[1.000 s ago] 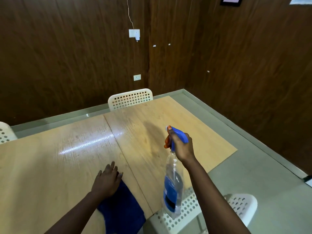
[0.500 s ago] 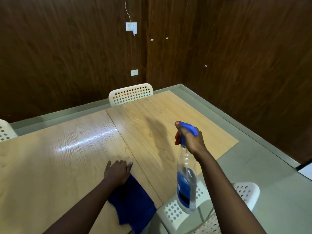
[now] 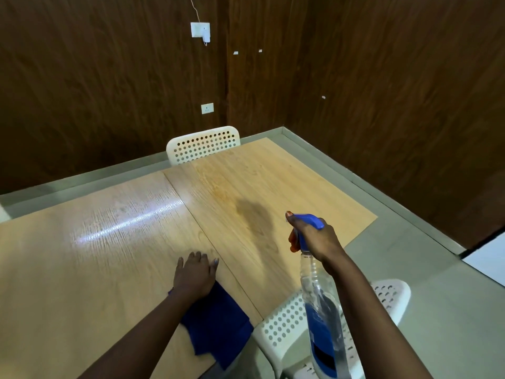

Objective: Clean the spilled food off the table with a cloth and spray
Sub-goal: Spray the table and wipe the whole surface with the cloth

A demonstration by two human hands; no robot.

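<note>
Blue cloth (image 3: 218,321) at table (image 3: 95,269) edge under flat left hand (image 3: 195,274); right hand (image 3: 317,239) fingers round spray bottle (image 3: 322,318).

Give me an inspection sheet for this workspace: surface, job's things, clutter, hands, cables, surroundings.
Surface: wooden table, two tops joined at a seam; glare streak, dark patch right of the seam.
Job's things: blue cloth flat at near edge; spray bottle held up, nozzle toward the table.
Clutter: nothing seen.
Hands: left hand rests flat on the cloth; right hand grips the bottle's trigger.
Cables: thin wire above wall socket.
Surroundings: dark wood walls; white chairs, far chair, near chair.
</note>
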